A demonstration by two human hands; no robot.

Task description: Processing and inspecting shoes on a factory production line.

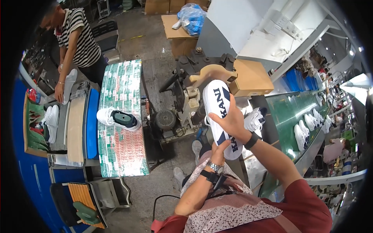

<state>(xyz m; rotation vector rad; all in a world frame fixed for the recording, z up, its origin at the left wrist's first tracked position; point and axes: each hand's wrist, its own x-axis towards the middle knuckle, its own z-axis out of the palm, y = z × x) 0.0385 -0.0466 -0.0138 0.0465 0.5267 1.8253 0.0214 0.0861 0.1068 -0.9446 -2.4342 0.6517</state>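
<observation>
Both my hands hold one white shoe [213,101], its printed white-and-navy sole turned up toward me. My right hand [232,123] grips the middle of the shoe, with the thumb lying across the sole. Lower down, my left hand [218,152] is closed on the edge near the other end; some of its fingers are hidden. The shoe's far end is up against or just in front of a tan curved guard [213,73] on a dark machine [182,93]; whether they touch, I cannot tell. Another white shoe [254,119] sits just right of my right hand.
A white shoe with a dark inside [120,119] lies on a tape-covered table [122,155] to the left. On the right runs a green conveyor [283,116] bearing several white shoes. A cardboard box [250,79] stands behind the machine. At far left a co-worker [79,39] handles a pale shoe.
</observation>
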